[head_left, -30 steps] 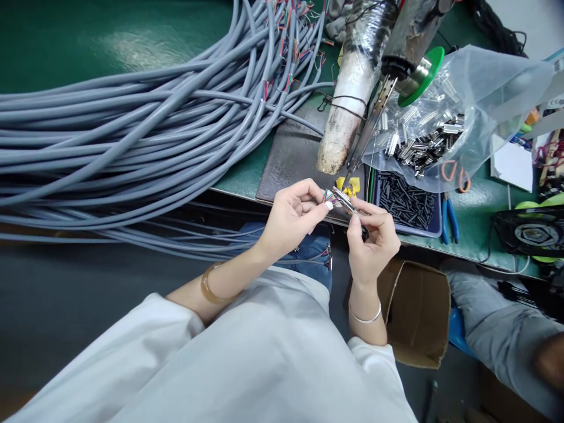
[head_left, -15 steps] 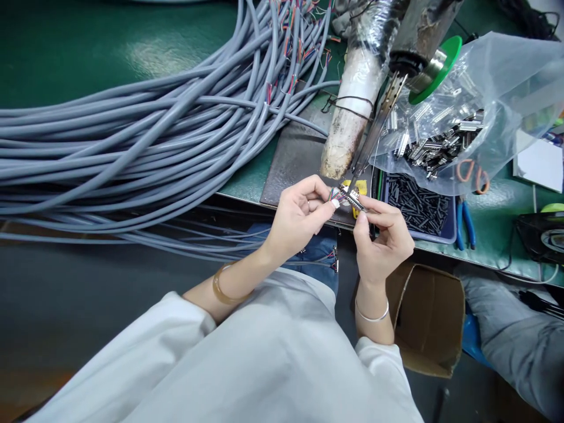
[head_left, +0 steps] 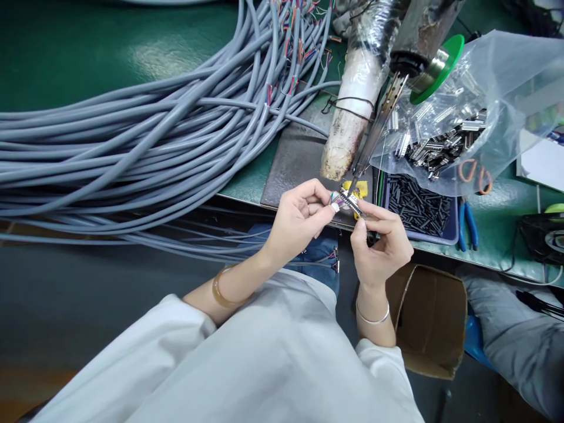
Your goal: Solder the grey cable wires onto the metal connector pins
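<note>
Between my hands, a small metal multi-pin connector (head_left: pixel 351 202) sits tilted under the tip of a fixed soldering iron (head_left: pixel 366 150). My left hand (head_left: pixel 302 214) pinches thin coloured wires (head_left: pixel 335 198) against the connector's left end. At its right end, the thumb and fingers of my right hand (head_left: pixel 382 238) grip the connector. The iron points down from a dark holder, its tip meeting or nearly meeting the connector. A spool of solder wire (head_left: pixel 434 73) with a green flange is beside the holder, and a thin strand hangs down from it.
Grey cables (head_left: pixel 176 129) with stripped coloured ends cover the left bench. A wrapped tube (head_left: pixel 348 123) hangs beside the iron. To the right are a plastic bag of connectors (head_left: pixel 453 138), a bin of black sleeves (head_left: pixel 418 205), orange-handled scissors (head_left: pixel 476 175), blue-handled pliers (head_left: pixel 467 223) and, below, a cardboard box (head_left: pixel 429 323).
The connector has shifted and turned slightly under the iron tip. My right thumb has moved slightly down and left; my left hand stays nearly in place.
</note>
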Demonstrator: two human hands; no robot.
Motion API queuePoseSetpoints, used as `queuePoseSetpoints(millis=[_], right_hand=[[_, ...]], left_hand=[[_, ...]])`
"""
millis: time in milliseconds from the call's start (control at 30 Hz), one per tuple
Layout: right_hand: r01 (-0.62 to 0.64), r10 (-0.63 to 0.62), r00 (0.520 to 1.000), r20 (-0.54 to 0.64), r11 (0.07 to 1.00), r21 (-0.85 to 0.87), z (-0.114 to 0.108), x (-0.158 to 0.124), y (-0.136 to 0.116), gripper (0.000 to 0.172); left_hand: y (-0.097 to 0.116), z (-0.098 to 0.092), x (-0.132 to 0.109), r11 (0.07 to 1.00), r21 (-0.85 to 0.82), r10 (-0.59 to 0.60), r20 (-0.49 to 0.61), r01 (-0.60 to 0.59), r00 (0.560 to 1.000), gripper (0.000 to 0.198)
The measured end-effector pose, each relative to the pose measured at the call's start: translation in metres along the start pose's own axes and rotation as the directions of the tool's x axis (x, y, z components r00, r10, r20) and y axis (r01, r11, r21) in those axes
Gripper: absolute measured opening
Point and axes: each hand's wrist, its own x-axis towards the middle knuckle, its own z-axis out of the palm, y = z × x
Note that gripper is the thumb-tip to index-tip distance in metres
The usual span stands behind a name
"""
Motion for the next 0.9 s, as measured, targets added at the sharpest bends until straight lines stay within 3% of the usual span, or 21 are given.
queuePoseSetpoints(millis=[167,567,900], right_hand=[[-0.114,0.113,0.994,0.011,0.993,0.037,0.000,0.001,-0.003,0.013],[0.053,-0.054,0.998,-0.030,0.998,-0.041,0.005,0.006,0.000,0.015],[0.105,-0.110,0.993,-0.041,0.989,-0.109,0.005,0.005,-0.002,0.017]], left_hand=[[0.002,0.004,-0.001,0.997,0.007,0.074,-0.013,-0.074,0.997,0.023],[0.003,0.010,-0.001,0.984,0.093,0.160,-0.069,-0.153,0.985,0.020],[0.003,0.010,-0.003,0.971,0.166,0.187,-0.094,-0.170,0.978,0.014]])
